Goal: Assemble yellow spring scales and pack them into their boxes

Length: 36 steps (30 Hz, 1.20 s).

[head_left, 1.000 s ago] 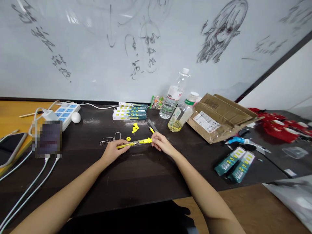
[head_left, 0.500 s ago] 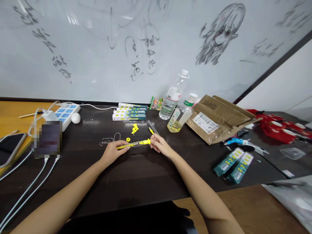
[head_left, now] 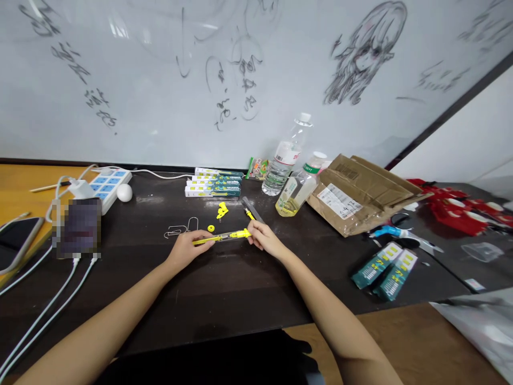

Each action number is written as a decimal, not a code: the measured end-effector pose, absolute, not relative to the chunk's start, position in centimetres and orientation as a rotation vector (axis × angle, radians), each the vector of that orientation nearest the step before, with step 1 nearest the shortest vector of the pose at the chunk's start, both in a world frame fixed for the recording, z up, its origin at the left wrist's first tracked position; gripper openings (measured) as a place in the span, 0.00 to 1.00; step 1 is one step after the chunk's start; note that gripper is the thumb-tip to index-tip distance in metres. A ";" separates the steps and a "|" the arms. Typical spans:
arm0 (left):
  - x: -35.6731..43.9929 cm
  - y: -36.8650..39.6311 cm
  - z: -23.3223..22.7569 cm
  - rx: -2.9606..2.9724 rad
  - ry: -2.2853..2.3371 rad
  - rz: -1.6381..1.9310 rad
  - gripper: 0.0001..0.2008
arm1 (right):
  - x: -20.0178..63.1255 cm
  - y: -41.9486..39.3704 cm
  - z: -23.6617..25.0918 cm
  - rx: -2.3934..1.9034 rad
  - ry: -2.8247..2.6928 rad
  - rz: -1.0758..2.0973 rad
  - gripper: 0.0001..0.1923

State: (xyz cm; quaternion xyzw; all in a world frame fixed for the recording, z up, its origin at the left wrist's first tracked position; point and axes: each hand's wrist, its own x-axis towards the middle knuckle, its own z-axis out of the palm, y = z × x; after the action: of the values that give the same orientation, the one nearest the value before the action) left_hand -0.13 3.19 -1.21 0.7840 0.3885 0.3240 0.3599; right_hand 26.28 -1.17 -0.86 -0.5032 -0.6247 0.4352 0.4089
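Both hands on one yellow-and-clear tube (head_left: 226, 236), held between them over the worktop (head_left: 224, 299), middle part, between front and back edges. Left hand (head_left: 190, 246): thumb and fingers pinched closed on the tube's left end. Right hand (head_left: 262, 237): fingers curled in, closed at the yellow right end. Long axis runs left to right, roughly parallel to the worktop's front edge, right end slightly nearer the back edge. Hands about equally near, one per end. Second tube (head_left: 255, 209) just behind right hand, slanting toward it; near end hidden by fingers. Yellow ring (head_left: 210, 228) just behind left fingertips, loose yellow parts (head_left: 222, 210) farther toward back edge. Both tube ends covered by fingers; inner parts too small to make out. Can't tell if tube touches worktop.
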 end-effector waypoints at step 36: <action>-0.1 3.2 -1.3 1.993 0.996 0.865 0.14 | 26.2 -1.4 -0.8 -1.183 -1.534 1.151 0.12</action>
State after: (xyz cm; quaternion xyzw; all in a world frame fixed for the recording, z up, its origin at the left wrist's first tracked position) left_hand -0.13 3.19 -1.35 0.7758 0.3876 0.3366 0.3668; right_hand 26.16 -1.35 -0.83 -0.4740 -0.6147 0.4613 0.4298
